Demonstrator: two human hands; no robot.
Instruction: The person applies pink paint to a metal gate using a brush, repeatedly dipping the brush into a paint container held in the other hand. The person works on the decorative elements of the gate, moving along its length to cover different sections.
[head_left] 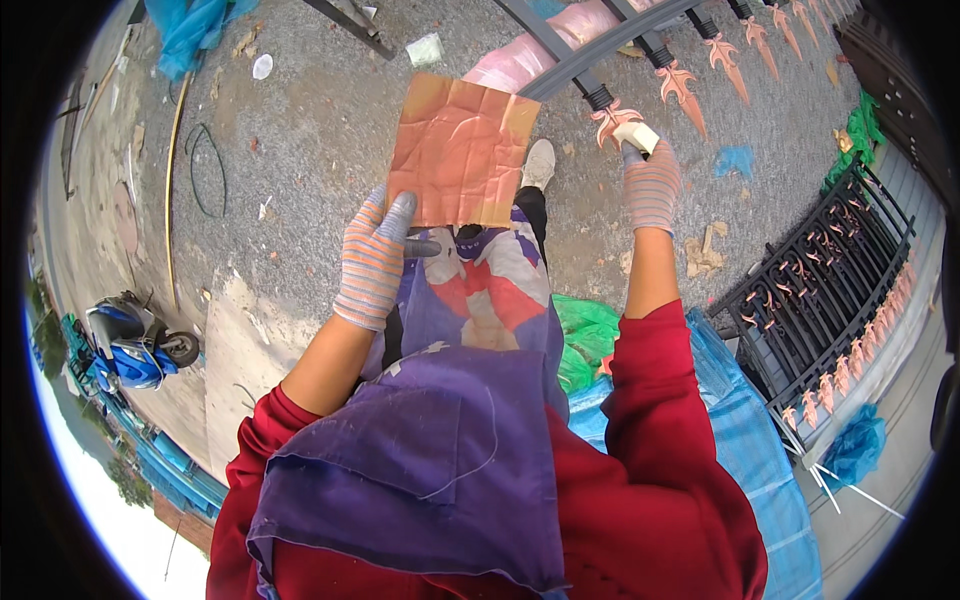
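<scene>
My left hand (378, 255), in a striped knit glove, pinches the lower left corner of a creased square sheet of orange-brown paper (462, 150) held flat in front of me. My right hand (650, 180), gloved the same way, grips a small pale block (637, 135) and presses it against a copper-coloured spear tip (615, 115) on a dark metal fence rail (580, 60). More spear tips (685, 85) run along the rail to the right. I wear a red sweater and a purple apron.
A black fence panel (830, 290) with copper tips lies at the right on the concrete. Blue tarpaulin (740, 440) and green plastic (585, 335) lie at my feet. A blue scooter (130, 345) stands at the left, a wire loop (205, 170) on the ground.
</scene>
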